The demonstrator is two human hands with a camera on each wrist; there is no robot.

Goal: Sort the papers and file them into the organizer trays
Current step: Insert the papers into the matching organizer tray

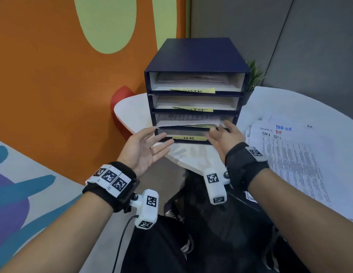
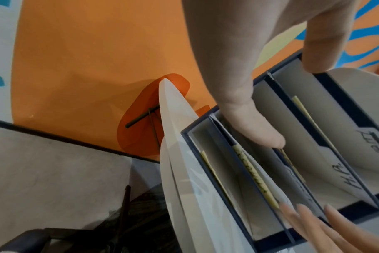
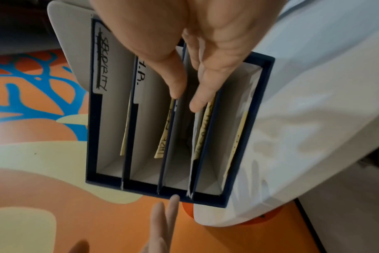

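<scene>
A navy organizer [image 1: 195, 56] with several stacked trays and yellow sticky labels stands on the white table [image 1: 130, 111]. Printed papers [image 1: 187, 120] lie in its third tray, their front edge sticking out, and more sheets lie in the top tray. My left hand [image 1: 152, 142] is open, palm turned inward, at the organizer's lower left front corner; its thumb [image 2: 253, 130] reaches into a tray mouth. My right hand [image 1: 221, 133] has relaxed fingers [image 3: 197, 102] at the right end of the third tray, by the papers' edge, and it holds nothing.
A loose stack of printed and handwritten papers [image 1: 290, 158] lies on the table to the right of the organizer. A small green plant [image 1: 254, 75] stands behind its right side. An orange patterned wall is close on the left.
</scene>
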